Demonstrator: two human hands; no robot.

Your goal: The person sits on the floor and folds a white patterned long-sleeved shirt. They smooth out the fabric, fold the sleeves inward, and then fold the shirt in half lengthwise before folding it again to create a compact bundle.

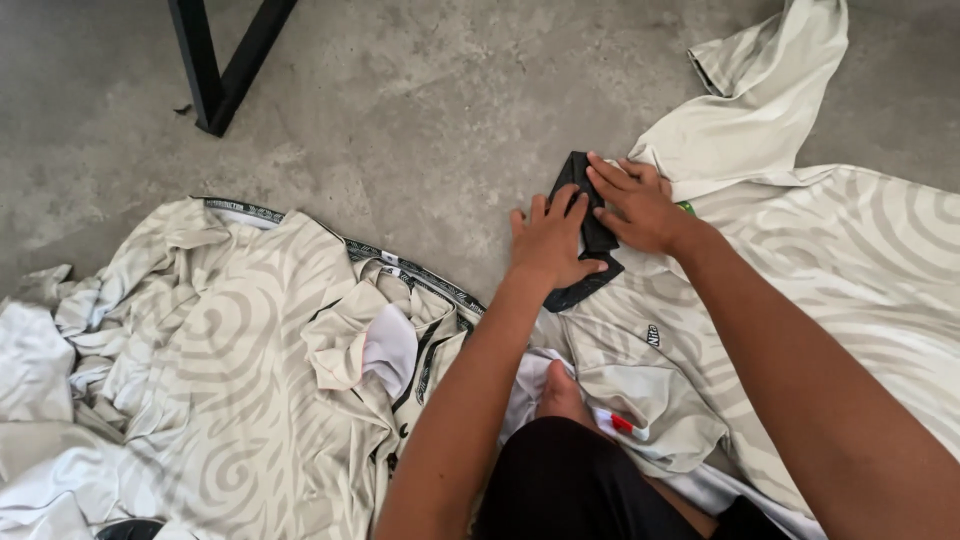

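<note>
A cream shirt with a pale swirl pattern (860, 270) lies spread on the concrete floor at the right. Its black collar (592, 235) sits at the shirt's upper left edge. My left hand (548, 240) lies flat on the collar's left side, fingers together. Just right of it, my right hand (640, 205) presses down on the collar, fingers spread over the black band. One sleeve (760, 90) stretches toward the upper right. Neither hand lifts anything.
A crumpled heap of similar swirl-patterned shirts (230, 370) with black-trimmed hems covers the floor at the left. Black metal furniture legs (215, 70) stand at the upper left. My knee in dark shorts (570, 480) is at the bottom centre. Grey concrete floor (430, 110) lies beyond.
</note>
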